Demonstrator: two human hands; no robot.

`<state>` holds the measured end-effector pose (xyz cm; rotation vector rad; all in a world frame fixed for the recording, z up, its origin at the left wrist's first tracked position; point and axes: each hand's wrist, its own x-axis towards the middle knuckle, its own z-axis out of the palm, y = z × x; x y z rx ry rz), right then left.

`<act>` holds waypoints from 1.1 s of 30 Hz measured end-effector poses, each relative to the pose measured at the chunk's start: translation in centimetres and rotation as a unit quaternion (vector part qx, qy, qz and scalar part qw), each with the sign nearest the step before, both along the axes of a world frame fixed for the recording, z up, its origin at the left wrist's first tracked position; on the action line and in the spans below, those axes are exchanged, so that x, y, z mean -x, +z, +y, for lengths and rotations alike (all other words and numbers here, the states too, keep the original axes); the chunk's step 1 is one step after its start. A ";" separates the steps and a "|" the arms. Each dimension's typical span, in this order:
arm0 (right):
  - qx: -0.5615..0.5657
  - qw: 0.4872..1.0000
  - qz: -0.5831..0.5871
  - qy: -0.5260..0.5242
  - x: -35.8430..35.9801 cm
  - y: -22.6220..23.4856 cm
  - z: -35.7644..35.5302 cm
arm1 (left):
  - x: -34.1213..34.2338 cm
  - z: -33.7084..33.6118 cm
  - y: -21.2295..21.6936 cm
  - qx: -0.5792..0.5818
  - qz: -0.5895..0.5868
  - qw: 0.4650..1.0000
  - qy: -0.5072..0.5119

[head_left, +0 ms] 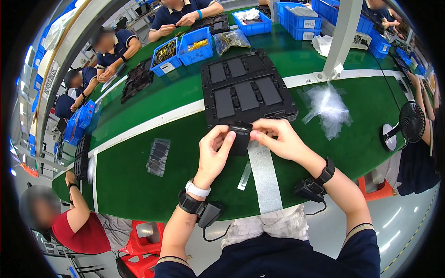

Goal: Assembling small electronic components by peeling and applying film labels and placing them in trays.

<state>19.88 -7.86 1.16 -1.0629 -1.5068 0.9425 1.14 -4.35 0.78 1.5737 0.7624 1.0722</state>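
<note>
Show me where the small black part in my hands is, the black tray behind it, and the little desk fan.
small black part [240, 141]: head view, middle of its dark face.
black tray [247, 89]: head view, centre rib between the pads.
desk fan [412, 121]: head view, centre of its round grille.

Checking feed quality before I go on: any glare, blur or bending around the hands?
Head view: left hand, right hand and small black part are sharp; a glare streak sits on the part's top edge; the green table bends toward the dark rim.

A small black rectangular block [240, 139], its top edge wrapped in clear film, is held upright just above the green worktop [139, 176], close before a black tray [248, 88].
</note>
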 end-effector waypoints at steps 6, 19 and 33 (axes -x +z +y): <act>-0.072 0.994 -0.078 -0.024 -0.2 0.7 -0.6 | 0.1 -0.3 0.0 0.026 0.013 0.997 -0.074; -0.045 0.993 0.096 -0.056 0.2 -0.1 -0.7 | -0.1 -0.7 0.6 0.168 0.039 0.967 -0.185; -0.154 0.984 -0.088 0.026 0.4 0.8 -1.0 | 0.0 -1.8 0.9 0.134 -0.019 0.971 -0.196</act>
